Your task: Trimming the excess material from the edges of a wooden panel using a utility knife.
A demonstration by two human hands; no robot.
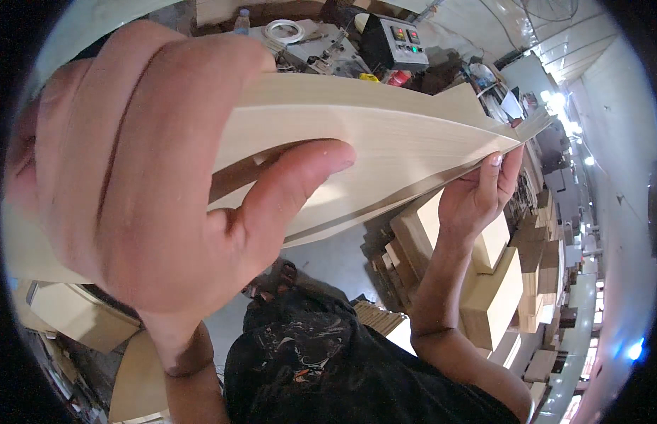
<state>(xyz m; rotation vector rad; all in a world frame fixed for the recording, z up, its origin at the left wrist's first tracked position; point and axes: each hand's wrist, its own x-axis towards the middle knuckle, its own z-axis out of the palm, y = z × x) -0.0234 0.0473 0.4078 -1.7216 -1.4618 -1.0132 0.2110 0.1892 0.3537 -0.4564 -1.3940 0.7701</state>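
- You are holding a long, pale wooden board up close under your face, sighting along it from the near end toward the far tip.
- Your left hand is clamping the near end: fingers are wrapping over the top face and the thumb is pressing up against the underside.
- Your right hand is pinching the narrow far tip, fingertips curling over the edge, so both hands are closed on the board.
- You are carrying the board in the air above the stacked wooden blocks on your right, with a machine control box and a roll of tape on the bench beyond.
- This looks like a checking step, judging the board for straightness or twist.
- A next move would call for keeping both grips firm and turning the piece steadily, since it is long, thin and likely to flex.
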